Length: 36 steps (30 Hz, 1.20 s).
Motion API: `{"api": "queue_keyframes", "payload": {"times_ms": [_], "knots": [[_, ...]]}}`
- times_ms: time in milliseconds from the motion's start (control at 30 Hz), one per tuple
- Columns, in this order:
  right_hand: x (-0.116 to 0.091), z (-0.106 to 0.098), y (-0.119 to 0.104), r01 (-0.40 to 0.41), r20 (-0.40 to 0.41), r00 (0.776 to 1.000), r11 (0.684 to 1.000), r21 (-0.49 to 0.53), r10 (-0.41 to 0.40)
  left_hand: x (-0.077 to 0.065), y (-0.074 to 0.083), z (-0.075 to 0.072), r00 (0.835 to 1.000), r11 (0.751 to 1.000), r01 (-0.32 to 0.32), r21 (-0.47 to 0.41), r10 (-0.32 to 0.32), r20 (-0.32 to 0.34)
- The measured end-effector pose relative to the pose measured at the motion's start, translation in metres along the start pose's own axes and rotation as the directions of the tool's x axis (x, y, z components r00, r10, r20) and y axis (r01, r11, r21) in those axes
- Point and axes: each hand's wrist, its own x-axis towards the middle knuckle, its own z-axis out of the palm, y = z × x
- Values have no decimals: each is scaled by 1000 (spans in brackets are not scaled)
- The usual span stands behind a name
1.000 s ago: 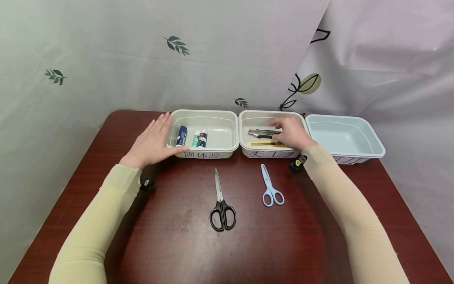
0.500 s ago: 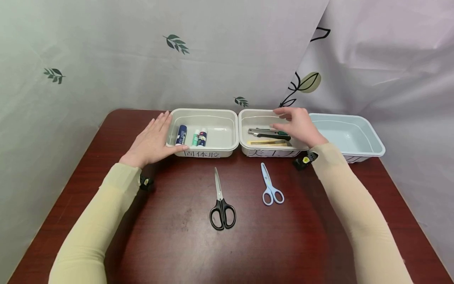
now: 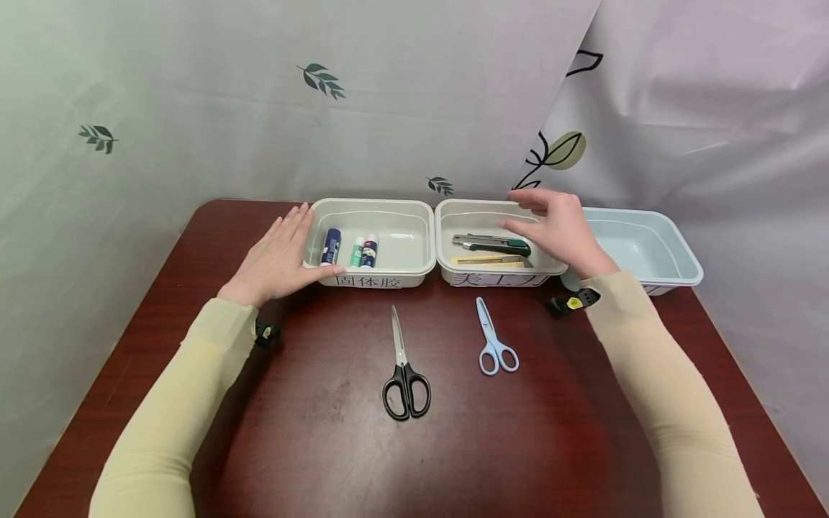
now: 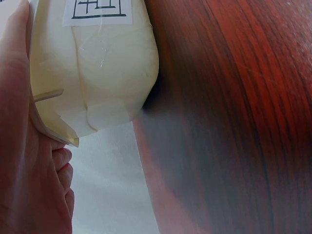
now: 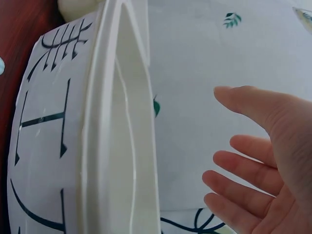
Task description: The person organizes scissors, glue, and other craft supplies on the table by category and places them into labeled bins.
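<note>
My left hand (image 3: pixel 275 255) rests with straight fingers along the left corner of a white plastic bin (image 3: pixel 408 241). Two blue-and-white glue sticks and a green one (image 3: pixel 357 253) lie in that bin. In the left wrist view, the hand lies against the bin's rim (image 4: pixel 53 134). My right hand (image 3: pixel 563 230) hovers, holding nothing, over the right end of the middle white bin (image 3: pixel 476 205), thumb and fingers spread apart. That bin holds a black-and-green utility knife (image 3: pixel 501 246) and a yellow one (image 3: pixel 490 261). In the right wrist view, the fingers (image 5: pixel 243 195) are beyond the bin's rim (image 5: pixel 97 122).
A light blue bin (image 3: pixel 648 248) stands at the right of the row, partly hidden by the right hand and forearm. Black-handled scissors (image 3: pixel 406 392) and light blue scissors (image 3: pixel 495 349) lie on the dark red table (image 3: pixel 453 460). A patterned curtain (image 3: pixel 388 129) hangs behind.
My right hand has risen from the utility knives and moved right, its fingers spreading and leaving the knives in the middle bin. The left hand has stayed put.
</note>
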Motion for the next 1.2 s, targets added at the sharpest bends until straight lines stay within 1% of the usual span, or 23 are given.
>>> {"api": "queue_keyframes", "payload": {"times_ms": [267, 533, 733, 1033, 1200], "knots": [[-11, -8, -12, -11, -29, 1000, 1000, 1, 12, 0, 0, -1, 1000, 1000, 2, 2, -2, 6], [-22, -14, -20, -13, -28, 1000, 1000, -6, 13, 0, 1, -1, 1000, 1000, 3, -4, -3, 0], [-29, -16, -25, 7, -35, 999, 1000, -10, -8, 0, 0, 0, 1000, 1000, 1, -2, -1, -3], [-39, -13, -28, 20, -38, 999, 999, -30, -21, 0, 1, 0, 1000, 1000, 3, -6, -3, -6], [-44, -10, -27, 46, -31, 998, 999, -28, -47, 0, 1, -1, 1000, 1000, 5, -7, -5, -3]]}}
